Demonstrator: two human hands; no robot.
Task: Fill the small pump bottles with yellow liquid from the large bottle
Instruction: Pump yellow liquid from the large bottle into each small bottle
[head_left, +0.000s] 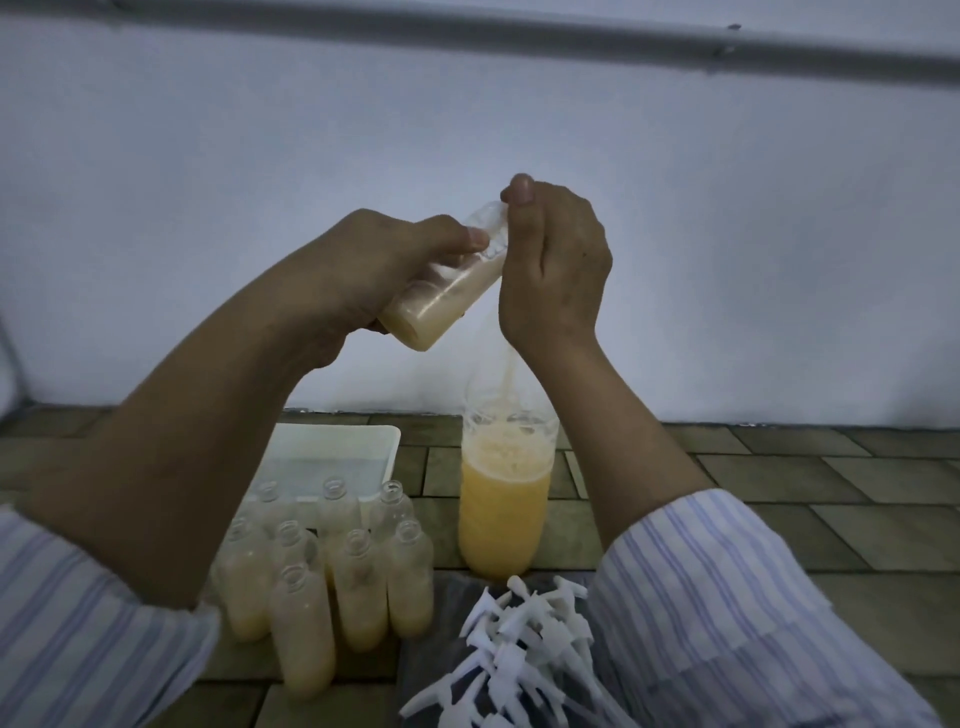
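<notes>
Two hands work: the left hand (363, 270) grips a small clear bottle (447, 280) tilted toward one o'clock; the right hand (553, 270) pinches its neck. The big yellow-filled plastic bottle (504, 499) stands below at six o'clock. Keep it steady.

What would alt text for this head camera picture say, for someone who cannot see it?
A person's left hand holds a small bottle of pale yellow liquid tilted in the air, while the right hand pinches at its neck. Below stand a large bottle, a cluster of uncapped small bottles, and a heap of white pump tops.
</notes>
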